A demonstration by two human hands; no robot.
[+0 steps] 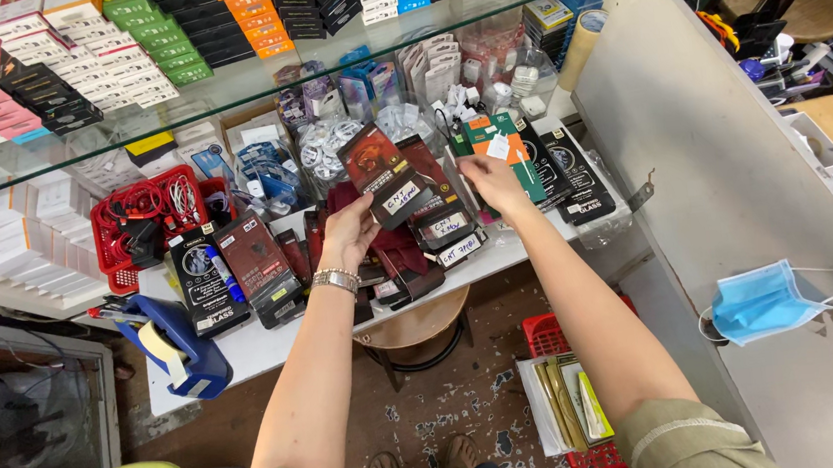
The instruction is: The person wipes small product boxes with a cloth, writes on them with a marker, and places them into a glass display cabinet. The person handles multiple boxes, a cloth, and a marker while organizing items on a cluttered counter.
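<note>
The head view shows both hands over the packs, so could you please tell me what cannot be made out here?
- Left hand: fingertips hidden behind the dark pack it holds.
- Right hand: fingertips hidden among the green pack and its neighbours; grip unclear.
- Stool: mostly hidden under the white table.
- Red basket: covered by the right forearm, cut by the bottom edge.

Two hands (348, 232), one face mask (762, 301), one tape dispenser (177, 342).

A white table (265, 343) carries stacks of dark flat phone-accessory packages (249, 269), a red basket (119, 275) of cables, a blue tape dispenser (180, 345) at its near edge and bagged white cables (329, 146) behind.
</note>
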